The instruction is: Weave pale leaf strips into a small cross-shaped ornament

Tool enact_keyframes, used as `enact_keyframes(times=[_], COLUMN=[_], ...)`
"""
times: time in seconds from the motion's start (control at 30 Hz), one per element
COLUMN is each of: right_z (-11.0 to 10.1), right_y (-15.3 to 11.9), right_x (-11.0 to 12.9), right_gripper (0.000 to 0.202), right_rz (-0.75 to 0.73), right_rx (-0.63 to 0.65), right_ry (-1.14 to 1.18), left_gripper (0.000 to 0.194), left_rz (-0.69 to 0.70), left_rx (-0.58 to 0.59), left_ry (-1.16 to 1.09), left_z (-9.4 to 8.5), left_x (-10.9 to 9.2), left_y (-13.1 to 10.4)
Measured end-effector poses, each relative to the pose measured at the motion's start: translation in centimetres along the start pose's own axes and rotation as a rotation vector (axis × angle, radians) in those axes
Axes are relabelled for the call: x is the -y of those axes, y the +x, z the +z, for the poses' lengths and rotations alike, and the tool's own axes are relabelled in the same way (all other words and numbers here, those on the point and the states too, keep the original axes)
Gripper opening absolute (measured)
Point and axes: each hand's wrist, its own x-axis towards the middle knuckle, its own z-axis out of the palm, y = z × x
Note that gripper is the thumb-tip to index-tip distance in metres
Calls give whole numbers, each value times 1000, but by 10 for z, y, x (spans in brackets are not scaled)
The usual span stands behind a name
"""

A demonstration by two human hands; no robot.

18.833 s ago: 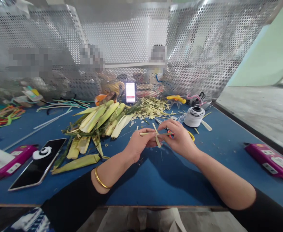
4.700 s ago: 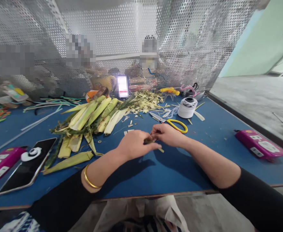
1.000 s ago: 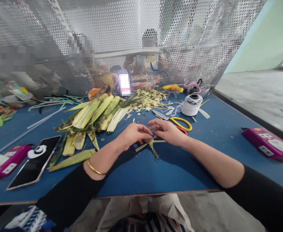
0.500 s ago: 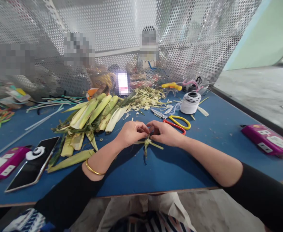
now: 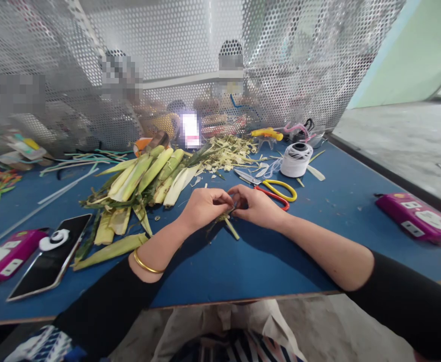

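My left hand (image 5: 205, 207) and my right hand (image 5: 258, 207) meet over the middle of the table, thumbs and forefingers pinched together. Between and below the fingertips is a small piece made of corn husk strips (image 5: 231, 227); one pale strip sticks out toward me. My fingers cover most of it, and any thread in them is too fine to make out. Just beyond my right hand lie scissors (image 5: 281, 191) with one red and one yellow handle. To the left of my left hand spreads a pile of green corn husks (image 5: 145, 176).
A spool of white thread (image 5: 296, 163) stands behind the scissors, near a heap of husk scraps (image 5: 230, 151). On the left are a phone (image 5: 52, 261) and a magenta case (image 5: 17, 254); another magenta case (image 5: 418, 216) lies right. A perforated metal screen (image 5: 281, 65) closes the back, people behind it.
The husk piece has turned and shifted up under my fingers: its strips stuck out sideways and toward me before, while now one points down to the right. My hands stay nearly in place.
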Motion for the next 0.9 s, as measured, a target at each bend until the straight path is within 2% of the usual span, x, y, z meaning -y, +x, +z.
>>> enact_keyframes(times=[0.33,0.43,0.63,0.9], right_z=[-6,-8,-11,-13], right_y=[2,2,2,2], right_x=[-3,-3,-1,0], right_gripper=[30,30,27,24], right_rz=[44,55,59,41], right_rx=[18,26,31,31], right_ry=[63,96,68,24], left_gripper=[14,13,13,12], left_rz=[-255,-277,-158,95], left_rx=[1,12,39,3], left_ry=[-371,-403,-257,194], left_z=[2,1,-1,-4], left_x=[2,3,10,0], left_y=[4,4,5,0])
